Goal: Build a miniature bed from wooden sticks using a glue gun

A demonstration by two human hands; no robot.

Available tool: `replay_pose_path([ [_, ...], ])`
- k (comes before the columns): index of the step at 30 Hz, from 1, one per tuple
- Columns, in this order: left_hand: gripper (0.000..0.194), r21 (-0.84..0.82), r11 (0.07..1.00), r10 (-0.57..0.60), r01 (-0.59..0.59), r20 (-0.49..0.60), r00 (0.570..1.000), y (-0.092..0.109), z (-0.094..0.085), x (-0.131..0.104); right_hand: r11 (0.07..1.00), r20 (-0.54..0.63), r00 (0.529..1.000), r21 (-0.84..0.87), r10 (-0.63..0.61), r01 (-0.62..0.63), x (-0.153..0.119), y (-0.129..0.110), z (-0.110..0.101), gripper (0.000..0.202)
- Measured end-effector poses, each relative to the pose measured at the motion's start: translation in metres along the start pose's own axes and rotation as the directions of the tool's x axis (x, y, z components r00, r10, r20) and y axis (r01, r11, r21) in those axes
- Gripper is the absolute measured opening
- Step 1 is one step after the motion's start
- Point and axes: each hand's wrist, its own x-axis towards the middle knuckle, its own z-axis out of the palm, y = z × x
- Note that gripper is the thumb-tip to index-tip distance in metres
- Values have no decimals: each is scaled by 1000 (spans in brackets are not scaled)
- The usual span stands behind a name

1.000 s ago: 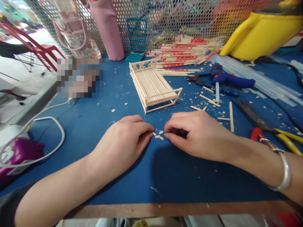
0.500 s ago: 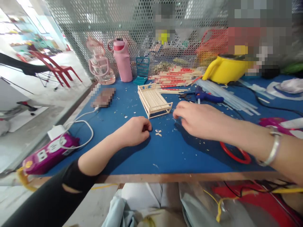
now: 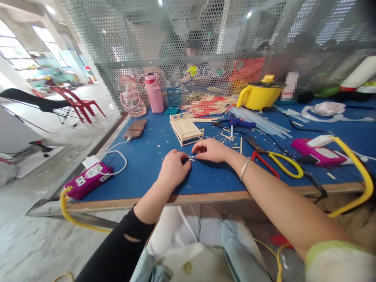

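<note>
Several tiny cut stick pieces (image 3: pixel 191 158) lie on the blue tabletop between my two hands. My left hand (image 3: pixel 175 168) rests just left of them, fingers curled, thumb and index near the pieces. From the right, my right hand (image 3: pixel 212 150) reaches in with its fingers bent and the fingertips close to the same pieces. Whether either hand pinches a piece is too small to tell. A small bed-like frame of pale sticks (image 3: pixel 187 129) stands just behind my hands, touched by neither.
Scissors (image 3: pixel 273 158), a blue glue gun (image 3: pixel 242 123) and clear glue sticks (image 3: pixel 261 120) lie to the right. Red-marked sticks (image 3: pixel 208 105), a yellow pot (image 3: pixel 260 96) and a pink bottle (image 3: pixel 154 94) stand behind. Purple power strips (image 3: pixel 88 181) sit at both sides.
My right hand has moved left and down to the small pieces, beside my left hand. The camera view has shifted, showing the whole scissors and the right power strip.
</note>
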Motion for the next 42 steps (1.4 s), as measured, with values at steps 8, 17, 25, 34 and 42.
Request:
replay_pose_path([
  [8, 20, 11, 999, -36, 36, -45, 998, 1, 5, 4, 997, -3, 998, -48, -60, 60, 5, 1, 4, 18],
  [17, 20, 49, 994, -94, 97, -56, 994, 4, 7, 5, 996, -26, 996, -47, -83, 82, 5, 4, 6, 15],
  [25, 21, 78, 990, -118, 121, -37, 992, 6, 5, 6, 997, -24, 998, -48, -66, 65, 6, 3, 8, 17],
  [34, 20, 79, 989, -123, 126, -33, 992, 6, 6, 6, 1000, -22, 1000, -16, -9, 8, -1, 0, 1, 12],
  [42, 20, 73, 990, -116, 118, -32, 993, 5, 6, 7, 999, 30, 1000, -52, 7, -5, 0, -5, 4, 15],
])
